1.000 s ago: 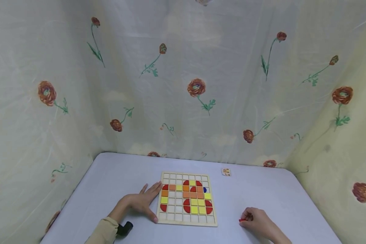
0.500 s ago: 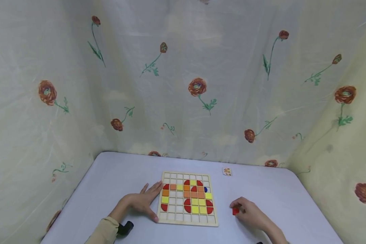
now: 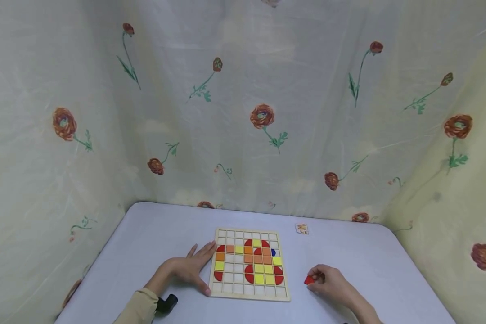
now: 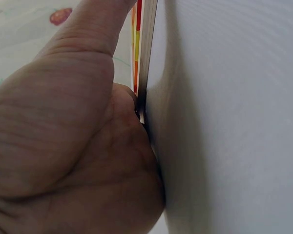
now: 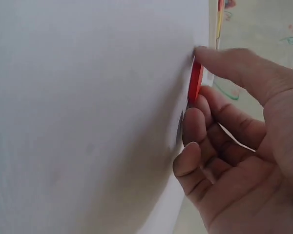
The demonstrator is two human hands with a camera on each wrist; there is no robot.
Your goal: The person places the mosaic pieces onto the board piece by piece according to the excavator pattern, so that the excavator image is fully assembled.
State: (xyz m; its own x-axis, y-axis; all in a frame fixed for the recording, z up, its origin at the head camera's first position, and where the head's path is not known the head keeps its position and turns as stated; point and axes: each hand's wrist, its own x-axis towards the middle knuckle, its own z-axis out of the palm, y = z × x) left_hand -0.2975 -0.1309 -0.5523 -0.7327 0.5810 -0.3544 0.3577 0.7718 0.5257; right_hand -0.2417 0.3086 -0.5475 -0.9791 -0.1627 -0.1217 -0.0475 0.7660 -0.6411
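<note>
A square wooden grid board (image 3: 227,289) lies on the table, some cells filled with red, yellow, orange and salmon tiles and one blue piece. Along its left edge my left hand (image 3: 189,269) rests with fingers spread, fingertips at the edge and thumb at the near corner. Right of the board, my right hand (image 3: 331,283) pinches a red tile (image 3: 309,280) between thumb and fingers, low over the table. In the right wrist view the red tile (image 5: 196,80) stands on edge; the fingers partly hide it. The left wrist view shows mostly palm, with the board (image 4: 147,48) seen edge-on.
A small printed card (image 3: 302,229) lies beyond the board to the right. Black gear (image 3: 168,304) juts from the left wrist. The white table (image 3: 166,225) ends against a flowered curtain (image 3: 210,135) at the back and sides.
My right hand has moved left and a little away from me with the red tile, then turned the tile in its fingers. My left hand has stayed at the board.
</note>
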